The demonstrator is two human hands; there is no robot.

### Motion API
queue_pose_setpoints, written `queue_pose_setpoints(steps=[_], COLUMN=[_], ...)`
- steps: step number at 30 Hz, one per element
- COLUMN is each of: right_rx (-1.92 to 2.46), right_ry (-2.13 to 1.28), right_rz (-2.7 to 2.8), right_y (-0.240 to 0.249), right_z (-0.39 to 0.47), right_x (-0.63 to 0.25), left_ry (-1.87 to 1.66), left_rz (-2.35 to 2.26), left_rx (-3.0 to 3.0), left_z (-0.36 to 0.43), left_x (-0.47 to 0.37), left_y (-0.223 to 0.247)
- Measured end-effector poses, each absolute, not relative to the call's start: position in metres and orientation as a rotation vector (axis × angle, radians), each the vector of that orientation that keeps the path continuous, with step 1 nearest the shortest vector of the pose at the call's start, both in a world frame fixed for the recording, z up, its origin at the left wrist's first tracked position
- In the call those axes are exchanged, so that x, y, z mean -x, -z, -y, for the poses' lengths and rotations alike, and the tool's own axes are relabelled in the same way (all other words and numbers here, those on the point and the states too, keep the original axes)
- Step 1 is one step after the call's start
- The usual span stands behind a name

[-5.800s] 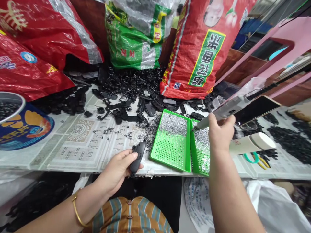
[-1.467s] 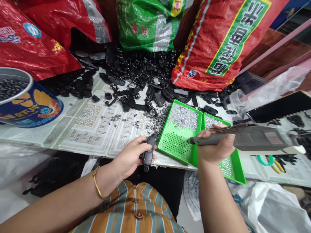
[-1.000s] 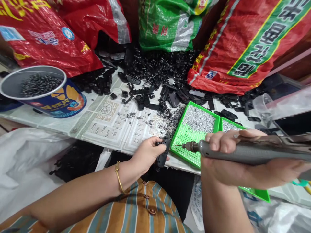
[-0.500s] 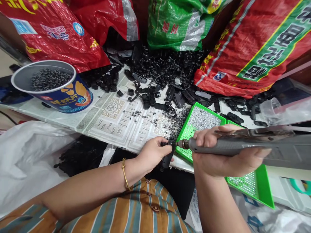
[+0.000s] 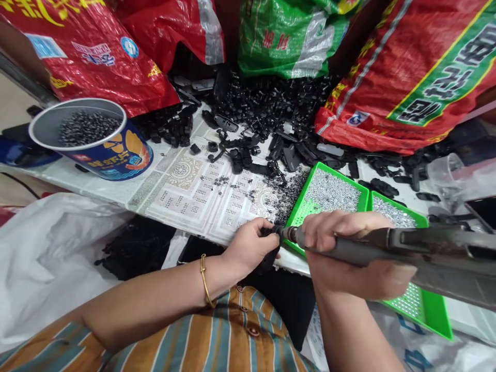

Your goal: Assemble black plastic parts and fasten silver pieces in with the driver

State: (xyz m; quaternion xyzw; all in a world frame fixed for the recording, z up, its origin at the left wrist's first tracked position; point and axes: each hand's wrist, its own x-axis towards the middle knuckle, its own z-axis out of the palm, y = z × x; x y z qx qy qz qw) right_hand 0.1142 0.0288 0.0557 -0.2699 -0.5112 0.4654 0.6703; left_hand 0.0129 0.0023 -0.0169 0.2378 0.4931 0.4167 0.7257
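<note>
My left hand [image 5: 253, 245] is closed on a small black plastic part [image 5: 267, 258] at the table's front edge; the fingers cover much of it. In my right hand [image 5: 349, 253] is a long grey power screwdriver [image 5: 437, 258], lying across the palm with the fingers wrapped round it. Its metal tip [image 5: 290, 233] points left and meets the black part. Behind and beneath the screwdriver lies a green tray [image 5: 299, 204] with small silvery screws. A second green tray [image 5: 434, 310] with silvery screws is to its right, partly hidden by my right hand and the tool.
A blue tub [image 5: 139, 150] of small dark pieces stands at the left. Black plastic parts [image 5: 271, 103] are heaped at the back, before red sacks [image 5: 116, 67] and a green sack [image 5: 267, 46]. A clear cup [image 5: 445, 168] lies at the right.
The screwdriver's rear has swung lower in the view, and the black part has turned, showing less of itself. The whole view has shifted slightly, with the table things farther right.
</note>
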Motion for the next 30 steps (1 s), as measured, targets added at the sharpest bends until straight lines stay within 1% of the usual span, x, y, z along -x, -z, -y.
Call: queue_pose_setpoints(steps=[4,8,10,12,15,17,19,22,27,30], right_rx=[0.602,0.659,0.805,1.052,1.418,1.541,1.561,1.527,1.497,1.465], right_ry=[-1.012,-0.889,-0.789,-0.709,-0.632,-0.611,-0.643,-0.682,-0.571,-0.557], right_rz=[1.150,1.084,0.991,0.971,1.197,1.344,1.377,1.278,1.124,1.124], right_y=[-0.055,-0.070,-0.077,-0.079,-0.074,-0.071,-0.070,-0.071,-0.065,-0.061], right_z=[-0.030,-0.027,-0.026,-0.025,-0.026,-0.027,-0.028,-0.028,-0.031,-0.031], right_x=[-0.115,-0.120,-0.122,-0.125,-0.128,-0.130,-0.132,-0.135,-0.141,-0.142], left_ry=[-0.901,-0.895,-0.931,-0.982,-1.024,-1.031,-1.025,-1.010,-0.760,-0.781], left_rz=[-1.074,-1.081,-1.081,-1.007,-0.812,-0.704,-0.629,-0.638,-0.726,-0.742], left_rx=[-0.526,-0.586,-0.617,-0.613,-0.624,-0.655,-0.658,-0.581,-0.556,-0.589], left_z=[-0.004,-0.012,-0.016,-0.020,-0.023,-0.025,-0.025,-0.021,-0.007,-0.003], left_x=[-0.012,-0.002,0.005,0.010,0.013,0.012,0.011,0.013,0.014,0.010], left_y=[0.015,0.009,0.003,-0.006,-0.023,-0.034,-0.041,-0.045,-0.039,-0.033])
